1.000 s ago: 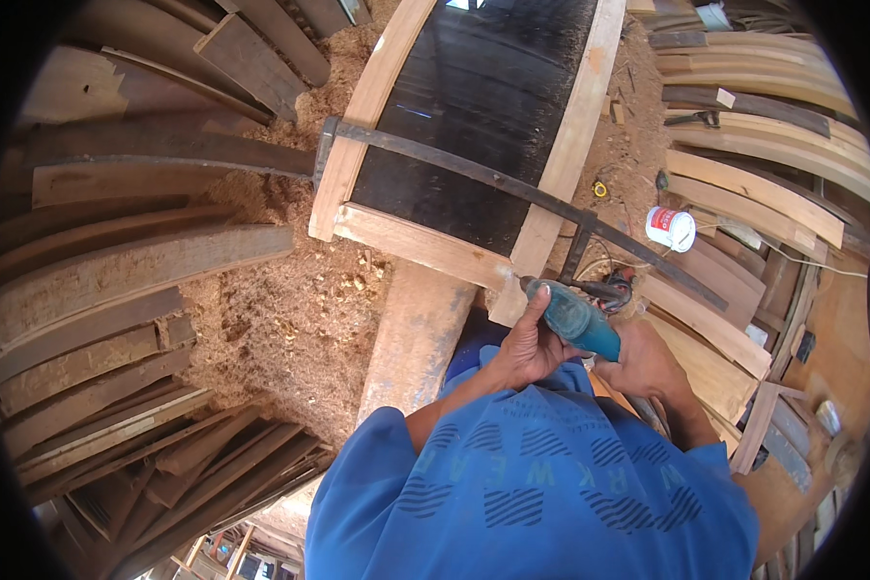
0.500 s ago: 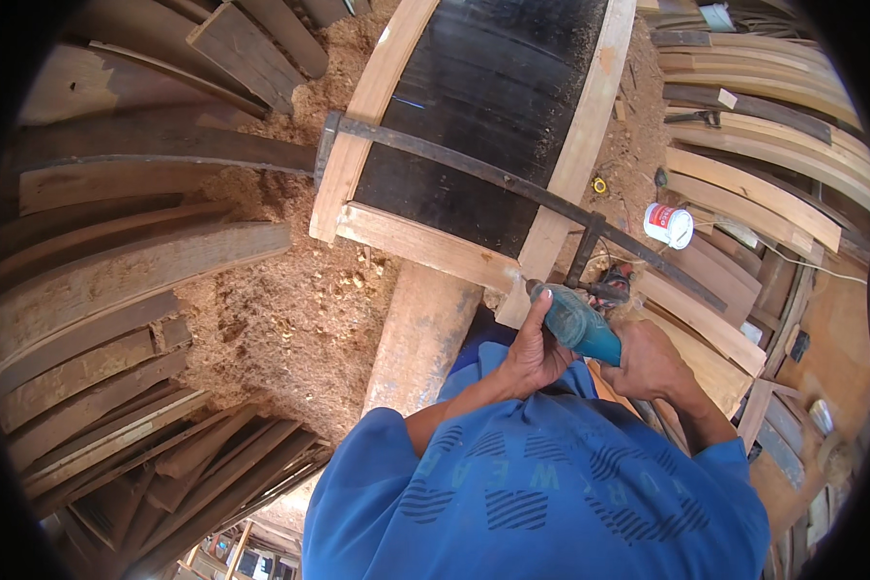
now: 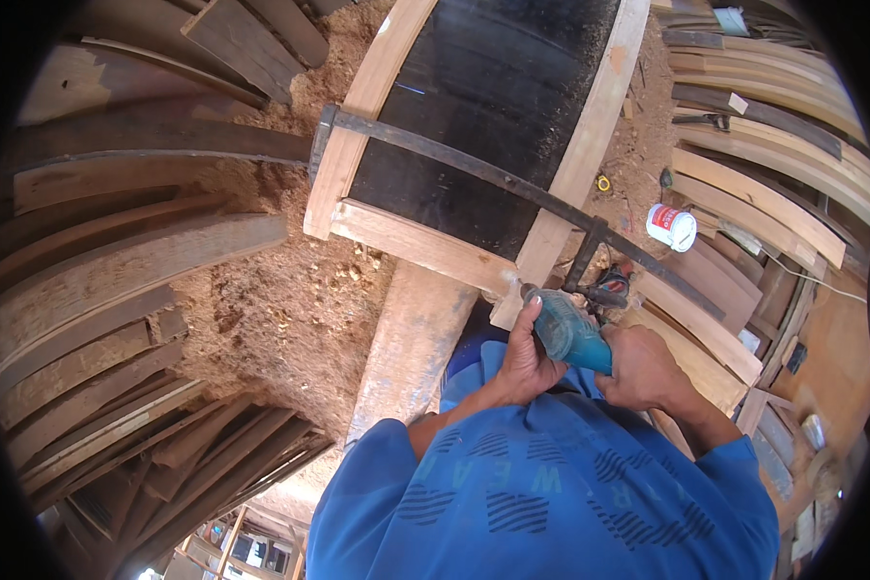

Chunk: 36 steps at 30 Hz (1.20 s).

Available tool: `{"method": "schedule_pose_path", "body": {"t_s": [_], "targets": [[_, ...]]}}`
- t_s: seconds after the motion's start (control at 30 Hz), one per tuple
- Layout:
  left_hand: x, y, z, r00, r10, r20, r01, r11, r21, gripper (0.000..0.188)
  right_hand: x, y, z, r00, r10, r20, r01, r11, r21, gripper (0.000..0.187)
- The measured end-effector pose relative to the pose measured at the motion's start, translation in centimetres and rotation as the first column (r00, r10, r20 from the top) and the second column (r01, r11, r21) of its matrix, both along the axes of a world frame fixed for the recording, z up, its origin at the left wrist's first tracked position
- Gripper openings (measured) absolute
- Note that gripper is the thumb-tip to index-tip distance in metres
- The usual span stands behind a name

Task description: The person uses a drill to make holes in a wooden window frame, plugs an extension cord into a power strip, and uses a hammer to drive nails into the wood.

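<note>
My two hands hold a teal electric drill (image 3: 570, 332) near my body. My right hand (image 3: 651, 367) is closed round its rear end. My left hand (image 3: 529, 364) grips the front of its body, thumb along the side. The drill's nose is at the near corner of a pale wooden frame (image 3: 425, 240); whether its tip is in the wood is hard to make out. A dark panel (image 3: 464, 126) lies within the frame. Across the frame runs a long metal bar clamp (image 3: 454, 159), its screw end close to the drill.
Planks (image 3: 135, 261) are stacked along the left, and lighter boards (image 3: 754, 193) along the right. A white and red tub (image 3: 671, 227), a yellow tape measure (image 3: 603, 183) and a red and black tool (image 3: 613, 280) lie right of the frame. Wood shavings (image 3: 271, 329) cover the floor.
The view has shifted slightly. Both hands still hold the drill at the frame's corner, with its body tilted a little differently.
</note>
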<state>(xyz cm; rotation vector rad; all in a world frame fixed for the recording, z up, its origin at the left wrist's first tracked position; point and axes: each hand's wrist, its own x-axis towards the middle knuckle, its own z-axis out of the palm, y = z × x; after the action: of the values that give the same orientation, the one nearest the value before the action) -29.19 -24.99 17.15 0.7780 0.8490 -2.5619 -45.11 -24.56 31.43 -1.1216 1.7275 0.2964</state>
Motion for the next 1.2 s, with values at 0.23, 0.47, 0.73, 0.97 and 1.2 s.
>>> {"method": "schedule_pose_path", "body": {"t_s": [0.23, 0.47, 0.73, 0.97, 1.2], "targets": [[-0.9, 0.3, -0.2, 0.998, 0.045, 0.032, -0.047, 0.998, 0.043, 0.049, -1.3, 0.5, -0.6, 1.0, 0.001, 0.025, -0.001, 1.0, 0.008, 0.03], [-0.2, 0.4, -0.1, 0.995, 0.043, 0.089, -0.047, 0.998, 0.04, 0.054, -0.9, -0.4, 0.1, 0.995, 0.077, 0.069, -0.079, 0.997, 0.026, 0.042], [0.3, 0.8, -0.3, 1.0, 0.022, 0.018, -0.022, 1.0, 0.012, 0.057, -0.8, 0.2, -0.3, 0.987, 0.155, 0.047, -0.157, 0.986, 0.056, 0.043], [0.5, 1.2, -1.4, 0.998, -0.048, 0.029, 0.048, 0.998, 0.028, 0.056, -0.3, 1.0, -0.5, 0.998, 0.061, 0.003, -0.061, 0.992, 0.108, 0.038], [-0.2, 1.0, -2.0, 0.999, -0.033, 0.043, 0.032, 0.999, 0.02, 0.054, -1.3, 0.1, -1.0, 0.998, 0.051, 0.031, -0.054, 0.994, 0.098, 0.035]]}}
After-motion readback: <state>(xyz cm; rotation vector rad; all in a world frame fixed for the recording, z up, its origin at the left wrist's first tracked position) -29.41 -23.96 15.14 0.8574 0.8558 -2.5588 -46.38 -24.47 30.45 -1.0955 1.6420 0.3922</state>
